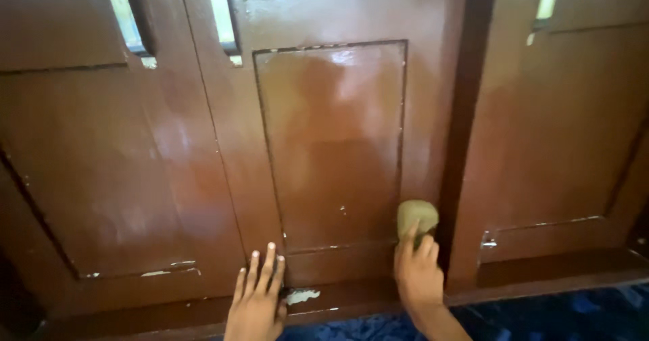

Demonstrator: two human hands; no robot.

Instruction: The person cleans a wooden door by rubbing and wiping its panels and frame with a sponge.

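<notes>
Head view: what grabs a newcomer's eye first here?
The glossy red-brown wooden door fills the view, its recessed centre panel shining with glare. Low at the panel's right edge, the right hand presses a small olive-tan pad against the wood. The left hand lies flat with fingers spread on the bottom rail, beside a patch of chipped paint.

Left hand cut off at the wrist, six o'clock edge. Olive pad partly hidden under right hand fingers. Door tops cropped at twelve.
</notes>
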